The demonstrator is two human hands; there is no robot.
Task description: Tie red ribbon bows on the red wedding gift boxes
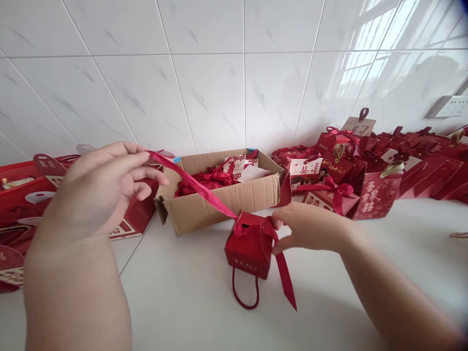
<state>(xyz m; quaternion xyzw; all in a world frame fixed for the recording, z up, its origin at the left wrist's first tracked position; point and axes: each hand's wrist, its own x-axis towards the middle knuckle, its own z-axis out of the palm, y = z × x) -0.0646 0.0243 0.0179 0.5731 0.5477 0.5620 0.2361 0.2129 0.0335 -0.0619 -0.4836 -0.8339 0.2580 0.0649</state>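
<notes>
A small red gift box [248,248] with a rope handle [245,306] hanging at its front is in the middle of the view, over the white tabletop. A red ribbon [197,187] runs from its top up to the left, pulled fairly straight. My left hand [106,190] is raised and pinches the far end of that ribbon between thumb and forefinger. At the box's right side, my right hand [310,226] has its fingers closed at the ribbon loop and the box's edge. The ribbon's other tail hangs down below these fingers. My right fingertips are partly hidden.
Behind the gift box stands an open cardboard box [226,200] holding red ribbons and cards. Many red gift boxes [378,195] line the wall at the right. More red packaging [135,214] stands at the left. A tiled wall [208,97] closes off the back.
</notes>
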